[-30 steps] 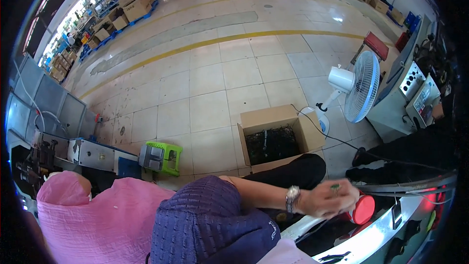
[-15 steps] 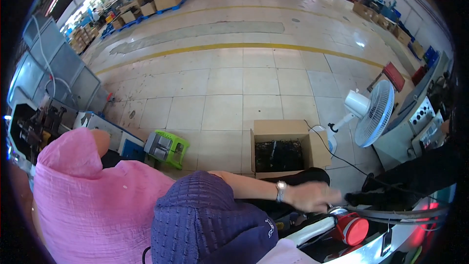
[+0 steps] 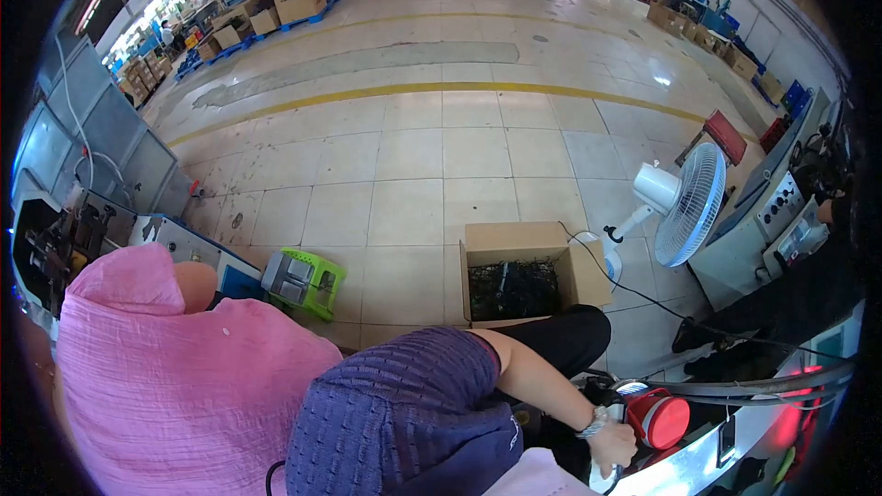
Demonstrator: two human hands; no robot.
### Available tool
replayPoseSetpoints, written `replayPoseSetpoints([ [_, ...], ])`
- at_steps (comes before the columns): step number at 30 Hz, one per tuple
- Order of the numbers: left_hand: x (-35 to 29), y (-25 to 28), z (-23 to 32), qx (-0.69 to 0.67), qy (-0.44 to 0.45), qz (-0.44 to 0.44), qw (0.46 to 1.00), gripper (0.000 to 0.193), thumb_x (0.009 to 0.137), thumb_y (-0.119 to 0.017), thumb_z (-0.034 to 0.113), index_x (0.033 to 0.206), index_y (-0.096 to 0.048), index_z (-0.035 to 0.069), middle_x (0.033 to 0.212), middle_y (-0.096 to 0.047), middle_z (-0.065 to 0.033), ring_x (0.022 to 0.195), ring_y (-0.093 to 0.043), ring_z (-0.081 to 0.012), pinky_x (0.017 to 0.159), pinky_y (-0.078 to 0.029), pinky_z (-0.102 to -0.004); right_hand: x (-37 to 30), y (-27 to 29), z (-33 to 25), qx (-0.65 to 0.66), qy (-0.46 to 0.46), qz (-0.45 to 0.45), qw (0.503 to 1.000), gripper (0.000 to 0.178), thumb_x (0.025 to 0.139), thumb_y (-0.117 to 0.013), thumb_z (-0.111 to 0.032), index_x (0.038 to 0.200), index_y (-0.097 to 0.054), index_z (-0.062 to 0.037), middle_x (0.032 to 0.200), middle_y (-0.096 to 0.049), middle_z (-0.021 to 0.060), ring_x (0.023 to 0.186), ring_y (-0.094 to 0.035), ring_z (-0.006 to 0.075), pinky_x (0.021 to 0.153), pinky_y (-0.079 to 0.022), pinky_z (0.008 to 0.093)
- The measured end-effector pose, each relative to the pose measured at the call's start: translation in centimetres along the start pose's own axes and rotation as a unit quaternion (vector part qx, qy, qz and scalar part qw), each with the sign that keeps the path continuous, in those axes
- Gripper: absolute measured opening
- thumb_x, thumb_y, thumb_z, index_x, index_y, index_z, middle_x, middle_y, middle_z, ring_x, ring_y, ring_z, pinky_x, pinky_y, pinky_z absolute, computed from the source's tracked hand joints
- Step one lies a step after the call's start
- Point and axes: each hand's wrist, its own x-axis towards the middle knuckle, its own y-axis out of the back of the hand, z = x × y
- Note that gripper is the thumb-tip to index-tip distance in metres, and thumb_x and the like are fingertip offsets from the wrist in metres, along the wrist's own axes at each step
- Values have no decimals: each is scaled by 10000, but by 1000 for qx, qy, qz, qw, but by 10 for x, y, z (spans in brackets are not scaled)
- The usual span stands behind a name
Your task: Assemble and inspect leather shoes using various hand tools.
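From a navy sleeve (image 3: 386, 404), my left arm reaches out to the right. My left hand (image 3: 612, 446), with a silvery band at its wrist, is low at the machine bench. Its fingers look curled down; whatever lies in them is hidden. A pale strip (image 3: 603, 478) and a dark cable show beneath it. Just right of the hand stands a red round-faced part (image 3: 663, 422), with a grey metal piece (image 3: 617, 411) between them. My right hand is outside the picture.
An open cardboard box (image 3: 588, 266) with dark, thin tangled pieces stands on the floor. Beside it is a white fan (image 3: 689, 202). A green stool (image 3: 322, 285) stands left. A person in pink (image 3: 202, 377) sits close; dark trouser legs (image 3: 781, 312) show at right.
My left hand has drawn back and down from above the red part to its left side. Its fingers, smeared and stretched out before, now look curled. The view has shifted slightly.
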Motion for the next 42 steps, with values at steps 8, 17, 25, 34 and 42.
replayPoseSetpoints([
  [8, 36, -9, -47, -152, -36, -14, 988, 388, 765, -699, 427, 905, -729, 66, 838, -699, -138, 808, -657, -340, 694, -486, -470, 8, 31, -27, -151, -231, -212, 937, 691, 859, -571, -535, 1157, -527, 87, 986, -622, 316, 911, -633, 454, 778, -506, 554],
  [17, 34, 6, -23, 14, 31, 2, 999, 374, 937, -518, 330, 850, -700, 15, 803, -686, -194, 793, -666, -381, 694, -506, -499, 9, -6, 5, -7, -235, -268, 934, 504, 871, -600, -308, 1195, -511, 66, 922, -632, 233, 826, -639, 356, 713, -521, 489],
  [25, 47, 23, -42, -66, 119, -3, 991, 497, 825, -624, 493, 780, -716, 6, 732, -679, -199, 778, -668, -370, 673, -509, -457, 10, 41, -27, 272, -368, -257, 851, 461, 870, -594, -239, 1213, -505, 54, 896, -628, 201, 798, -631, 319, 698, -519, 458],
  [34, 61, -4, -42, -74, 35, 7, 997, 368, 850, -614, 381, 828, -717, 28, 738, -675, -196, 732, -664, -371, 649, -509, -471, 52, 227, -204, 544, -487, -199, 654, 427, 868, -588, -162, 1234, -499, 41, 866, -623, 166, 766, -622, 279, 681, -518, 422],
  [42, 62, -8, -39, -35, 101, 86, 991, 340, 831, -631, 366, 771, -729, 45, 709, -675, -167, 695, -661, -350, 617, -498, -465, 143, 312, -322, 381, -442, -403, 705, 602, 891, -543, -10, 1454, -329, -19, 912, -591, 114, 810, -594, 187, 757, -497, 333],
])
